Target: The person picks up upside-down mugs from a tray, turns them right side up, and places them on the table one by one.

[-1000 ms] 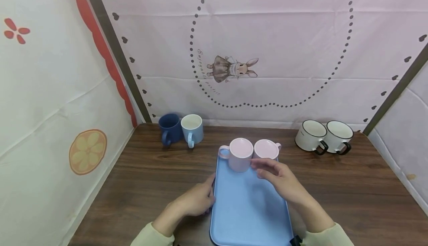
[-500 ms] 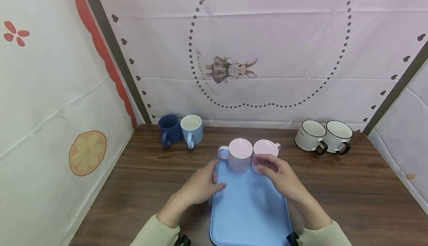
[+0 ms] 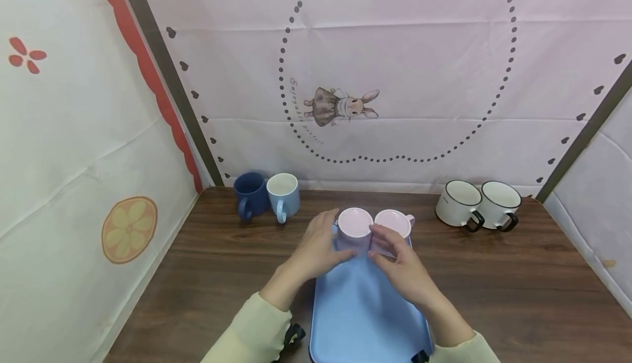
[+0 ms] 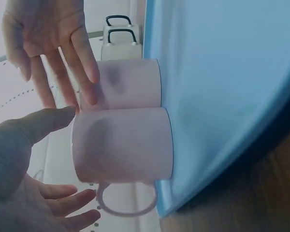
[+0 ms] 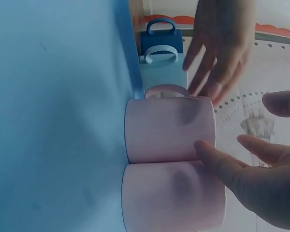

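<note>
Two pink mugs stand upright side by side at the far end of a light blue tray (image 3: pixel 370 308). My left hand (image 3: pixel 316 248) is at the left pink mug (image 3: pixel 354 234), fingers by its handle and thumb at its front. The left wrist view shows this hand's thumb and fingers spread apart near the mug's rim, not closed on it. My right hand (image 3: pixel 402 267) reaches in front of the right pink mug (image 3: pixel 393 222), fingers loosely bent. Its thumb (image 5: pixel 210 154) overlaps the left mug near the rim in the right wrist view.
At the back left of the wooden table (image 3: pixel 237 281) stand a dark blue mug (image 3: pixel 252 193) and a light blue mug (image 3: pixel 283 193). Two white mugs with black handles (image 3: pixel 478 219) stand at the back right. A printed cloth (image 3: pixel 419 78) hangs behind.
My left hand has moved from the tray's left edge up and forward to the left pink mug. My right hand has shifted slightly left. The mugs stay in place.
</note>
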Demonstrator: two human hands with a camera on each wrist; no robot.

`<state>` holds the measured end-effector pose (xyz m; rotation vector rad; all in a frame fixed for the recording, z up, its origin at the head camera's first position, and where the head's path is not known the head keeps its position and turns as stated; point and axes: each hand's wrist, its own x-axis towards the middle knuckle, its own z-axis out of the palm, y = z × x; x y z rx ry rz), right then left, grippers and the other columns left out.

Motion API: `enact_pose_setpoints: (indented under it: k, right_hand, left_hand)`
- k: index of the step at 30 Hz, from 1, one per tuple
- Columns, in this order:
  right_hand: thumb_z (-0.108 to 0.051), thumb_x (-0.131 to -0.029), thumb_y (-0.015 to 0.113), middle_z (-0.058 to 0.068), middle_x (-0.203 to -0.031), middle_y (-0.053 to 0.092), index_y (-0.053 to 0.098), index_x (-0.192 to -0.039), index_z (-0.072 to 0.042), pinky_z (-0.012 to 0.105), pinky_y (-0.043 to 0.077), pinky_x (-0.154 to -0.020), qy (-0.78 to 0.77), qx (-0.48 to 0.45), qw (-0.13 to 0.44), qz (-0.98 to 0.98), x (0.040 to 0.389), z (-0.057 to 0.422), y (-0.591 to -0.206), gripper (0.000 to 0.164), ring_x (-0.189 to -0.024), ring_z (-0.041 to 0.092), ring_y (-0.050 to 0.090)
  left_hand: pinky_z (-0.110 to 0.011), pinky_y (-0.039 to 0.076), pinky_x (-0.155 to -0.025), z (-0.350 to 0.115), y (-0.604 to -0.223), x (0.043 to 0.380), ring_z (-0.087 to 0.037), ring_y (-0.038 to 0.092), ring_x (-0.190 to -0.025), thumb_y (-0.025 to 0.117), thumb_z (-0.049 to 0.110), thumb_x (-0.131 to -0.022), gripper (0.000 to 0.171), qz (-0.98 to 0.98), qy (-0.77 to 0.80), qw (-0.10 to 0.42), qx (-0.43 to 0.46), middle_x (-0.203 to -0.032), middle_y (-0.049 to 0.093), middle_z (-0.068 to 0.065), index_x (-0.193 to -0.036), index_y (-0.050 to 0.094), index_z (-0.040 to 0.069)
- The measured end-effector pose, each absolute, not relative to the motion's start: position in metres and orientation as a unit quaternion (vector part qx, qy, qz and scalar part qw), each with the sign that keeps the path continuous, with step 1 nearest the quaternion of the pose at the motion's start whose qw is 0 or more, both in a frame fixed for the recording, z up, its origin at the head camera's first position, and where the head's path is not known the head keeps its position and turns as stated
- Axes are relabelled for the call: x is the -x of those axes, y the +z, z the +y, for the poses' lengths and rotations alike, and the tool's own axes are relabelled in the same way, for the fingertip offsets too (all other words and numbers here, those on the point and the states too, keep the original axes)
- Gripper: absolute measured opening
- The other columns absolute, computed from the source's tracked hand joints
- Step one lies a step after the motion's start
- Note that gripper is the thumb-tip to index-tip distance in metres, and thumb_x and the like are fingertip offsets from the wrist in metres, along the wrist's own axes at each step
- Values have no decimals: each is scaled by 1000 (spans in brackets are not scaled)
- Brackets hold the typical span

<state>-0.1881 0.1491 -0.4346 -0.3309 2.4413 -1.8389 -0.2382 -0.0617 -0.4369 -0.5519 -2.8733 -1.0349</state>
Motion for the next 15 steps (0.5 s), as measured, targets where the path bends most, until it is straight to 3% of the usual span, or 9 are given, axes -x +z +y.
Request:
enact_pose_setpoints:
  k: [3,6,15]
  right_hand:
    - [-3,-100,62,21,-164,33,44,-153,-3,51,45,-114,-609,119,32,784,188,147,-437,57,-150,45,39]
    - [-1,-99,62,22,-166,31,43,-154,-2,52,43,-116,-618,127,31,775,188,145,-439,58,-151,44,37]
    - [-3,-100,63,21,-167,27,42,-154,-1,53,41,-118,-615,133,38,777,188,145,-441,59,-152,43,35]
  left_hand:
    - [-60,20,-127,-53,-436,245,-39,36,-152,87,39,-81,103,-931,-317,16,181,-160,43,-23,-159,31,-1]
    - [-64,17,-126,-46,-435,252,-40,39,-150,89,41,-79,107,-937,-299,24,177,-158,46,-23,-159,32,-1]
    - [-57,31,-123,-31,-441,266,-43,50,-139,89,45,-77,109,-955,-246,22,165,-150,53,-25,-157,34,-2]
